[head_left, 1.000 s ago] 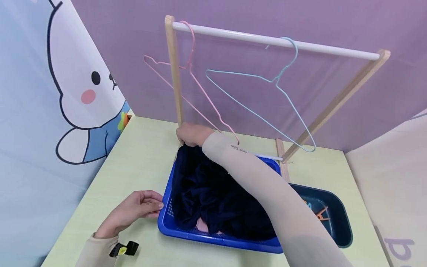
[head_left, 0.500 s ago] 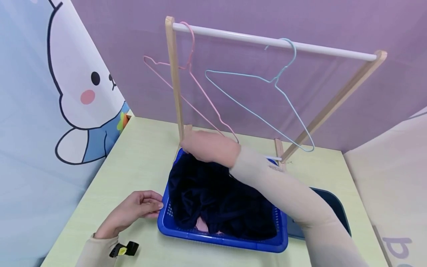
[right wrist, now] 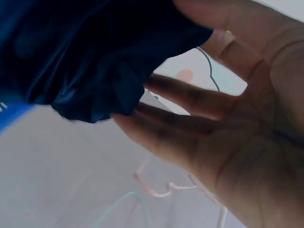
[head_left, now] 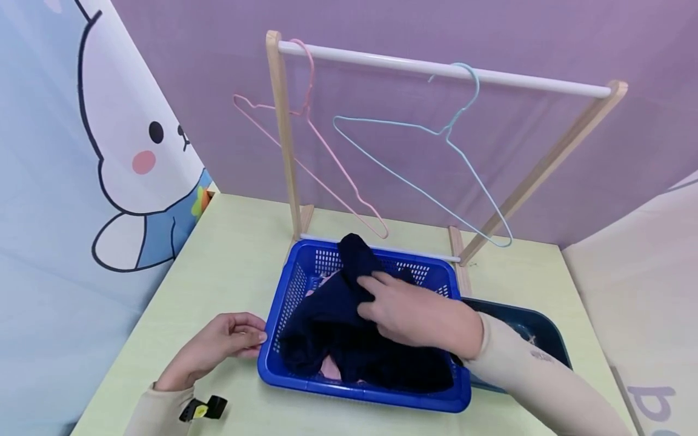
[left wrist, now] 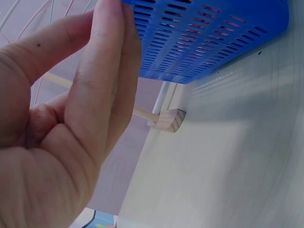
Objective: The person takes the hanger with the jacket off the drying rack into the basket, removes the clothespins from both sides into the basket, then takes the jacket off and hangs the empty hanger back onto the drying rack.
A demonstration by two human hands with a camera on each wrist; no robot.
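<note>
A blue perforated basket [head_left: 362, 396] stands on the table, holding a crumpled navy garment [head_left: 327, 315] with a bit of pink cloth [head_left: 329, 367] under it. At the basket's left rim, my left hand [head_left: 223, 339] pinches the edge between thumb and fingers. My right hand [head_left: 414, 309] is over the basket and grips the navy garment, a fold of which stands up by the far rim. From the right wrist, dark cloth [right wrist: 99, 71] lies between the thumb and the fingertips [right wrist: 126, 121]. Exactly what kind of garment it is cannot be made out.
Behind the basket stands a wooden rack with a white rail [head_left: 382, 60]. A pink hanger [head_left: 327, 148] and a light blue hanger [head_left: 417, 127] hang on it. A dark green tray [head_left: 540, 330] sits to the right, partly behind my right arm.
My right hand has moved right and nearer from the basket's far left corner, drawing the navy garment along. The basket's far left inside now shows. My left hand has stayed put.
</note>
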